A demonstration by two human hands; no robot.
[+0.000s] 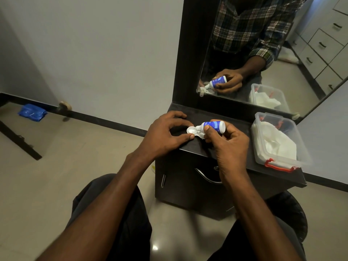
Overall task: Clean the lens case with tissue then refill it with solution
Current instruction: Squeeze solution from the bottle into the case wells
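Now I see the right hand (228, 140) gripping the solution bottle (212, 127), tipped with its nozzle over the open lens case (192, 131) on the dark table (235, 147). The left hand (165, 134), at the case's nine o'clock, steadies it with curled fingers. At three o'clock sits the plastic box (278, 142) of tissues.
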